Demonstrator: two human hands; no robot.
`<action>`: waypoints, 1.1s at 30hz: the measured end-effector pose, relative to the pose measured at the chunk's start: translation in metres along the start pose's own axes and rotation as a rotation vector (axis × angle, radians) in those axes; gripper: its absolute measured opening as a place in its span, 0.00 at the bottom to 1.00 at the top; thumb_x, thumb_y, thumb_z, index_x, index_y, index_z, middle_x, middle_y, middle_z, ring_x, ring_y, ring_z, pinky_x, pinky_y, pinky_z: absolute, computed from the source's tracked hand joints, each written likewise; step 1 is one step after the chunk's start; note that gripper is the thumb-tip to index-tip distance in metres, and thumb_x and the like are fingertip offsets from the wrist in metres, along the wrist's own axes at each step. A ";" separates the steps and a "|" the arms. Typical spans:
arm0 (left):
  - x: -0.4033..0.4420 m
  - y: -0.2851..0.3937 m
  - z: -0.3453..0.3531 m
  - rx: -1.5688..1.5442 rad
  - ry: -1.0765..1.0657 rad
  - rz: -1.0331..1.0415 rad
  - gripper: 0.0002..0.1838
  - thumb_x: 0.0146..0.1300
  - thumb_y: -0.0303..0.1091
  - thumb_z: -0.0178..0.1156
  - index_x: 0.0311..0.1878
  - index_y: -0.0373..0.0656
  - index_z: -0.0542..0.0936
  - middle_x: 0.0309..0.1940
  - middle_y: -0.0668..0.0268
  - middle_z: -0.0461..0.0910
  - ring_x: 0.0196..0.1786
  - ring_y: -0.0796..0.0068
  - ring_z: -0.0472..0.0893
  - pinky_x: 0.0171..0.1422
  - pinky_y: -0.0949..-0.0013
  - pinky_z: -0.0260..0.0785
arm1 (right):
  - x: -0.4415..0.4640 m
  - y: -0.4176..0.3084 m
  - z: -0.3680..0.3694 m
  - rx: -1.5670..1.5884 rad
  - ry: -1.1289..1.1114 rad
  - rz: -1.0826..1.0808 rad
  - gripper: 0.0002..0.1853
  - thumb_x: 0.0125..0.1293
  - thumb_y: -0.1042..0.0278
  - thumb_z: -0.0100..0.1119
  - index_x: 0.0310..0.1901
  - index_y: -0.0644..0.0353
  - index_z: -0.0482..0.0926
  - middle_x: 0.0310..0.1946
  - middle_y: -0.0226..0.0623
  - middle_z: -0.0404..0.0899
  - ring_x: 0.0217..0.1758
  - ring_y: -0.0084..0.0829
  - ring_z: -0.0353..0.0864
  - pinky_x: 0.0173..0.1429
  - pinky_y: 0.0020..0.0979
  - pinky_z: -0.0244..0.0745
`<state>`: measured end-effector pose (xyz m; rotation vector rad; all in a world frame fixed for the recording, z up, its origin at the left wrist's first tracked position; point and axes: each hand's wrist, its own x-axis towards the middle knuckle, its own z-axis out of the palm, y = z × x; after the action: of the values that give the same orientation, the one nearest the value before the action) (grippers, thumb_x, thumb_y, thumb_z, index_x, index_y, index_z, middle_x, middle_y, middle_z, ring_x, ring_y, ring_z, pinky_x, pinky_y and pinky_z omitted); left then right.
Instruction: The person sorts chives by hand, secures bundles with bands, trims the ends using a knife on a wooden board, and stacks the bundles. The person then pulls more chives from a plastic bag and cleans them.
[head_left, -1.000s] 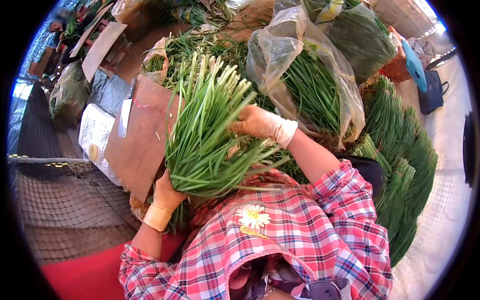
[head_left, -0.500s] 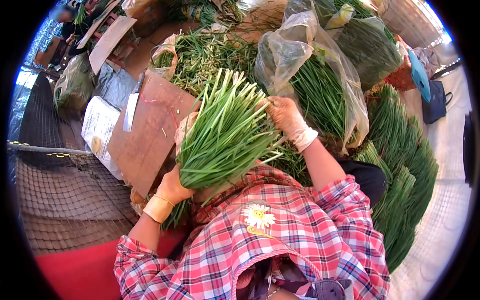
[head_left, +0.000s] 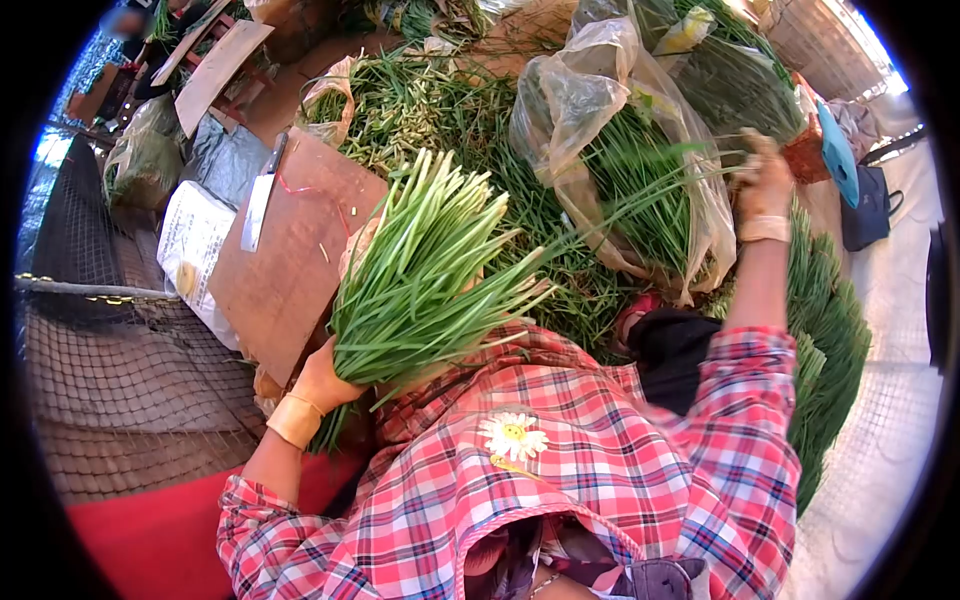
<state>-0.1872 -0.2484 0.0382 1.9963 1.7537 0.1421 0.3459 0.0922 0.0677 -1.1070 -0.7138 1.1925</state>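
Note:
A thick bunch of garlic chives [head_left: 430,280] lies across my lap, pale stem ends pointing up and away. My left hand [head_left: 335,380], in a light glove, is closed round its lower left side. Out to the right, my gloved right hand [head_left: 762,175] is raised beside the open plastic bag and smeared by motion. A few long chive leaves [head_left: 640,200] trail from its closed fingers back toward the bunch. Left of the bunch, a knife [head_left: 258,210] rests on a brown board [head_left: 290,250], touched by neither hand.
A clear plastic bag [head_left: 560,110] of chives stands ahead, by a heap of loose trimmings [head_left: 430,100]. Stacked chives [head_left: 830,320] line the right side. A dark bag [head_left: 868,210] lies beyond them. Netting [head_left: 130,370] covers the left. Another person is at far upper left.
My right hand has moved from the bunch's right edge out to the right and up, drawing a few leaves along. The bunch and my left hand have shifted slightly left.

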 end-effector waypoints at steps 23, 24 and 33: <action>-0.004 0.011 0.015 -0.392 0.109 -0.168 0.29 0.48 0.35 0.68 0.55 0.42 0.73 0.41 0.51 0.81 0.45 0.56 0.82 0.50 0.64 0.73 | -0.128 0.161 0.206 -1.000 -1.309 -0.074 0.40 0.41 0.61 0.75 0.57 0.65 0.67 0.53 0.48 0.73 0.56 0.43 0.73 0.61 0.37 0.69; -0.005 0.017 0.007 -0.392 0.117 -0.174 0.29 0.48 0.35 0.68 0.55 0.42 0.73 0.41 0.51 0.81 0.45 0.56 0.82 0.50 0.64 0.73 | -0.122 0.195 0.197 -0.662 -1.384 0.199 0.42 0.41 0.66 0.76 0.60 0.64 0.65 0.55 0.47 0.72 0.58 0.42 0.73 0.62 0.36 0.69; -0.006 0.023 -0.013 -0.223 0.007 -0.323 0.29 0.45 0.35 0.66 0.53 0.41 0.74 0.33 0.47 0.80 0.41 0.47 0.79 0.45 0.57 0.73 | -0.129 0.133 0.139 0.053 -0.666 0.298 0.10 0.58 0.67 0.62 0.36 0.65 0.81 0.32 0.32 0.80 0.36 0.25 0.76 0.46 0.28 0.73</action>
<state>-0.1719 -0.2525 0.0606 1.5386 1.9439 0.2263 0.1399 0.0068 0.0049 -0.7778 -1.0323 1.8606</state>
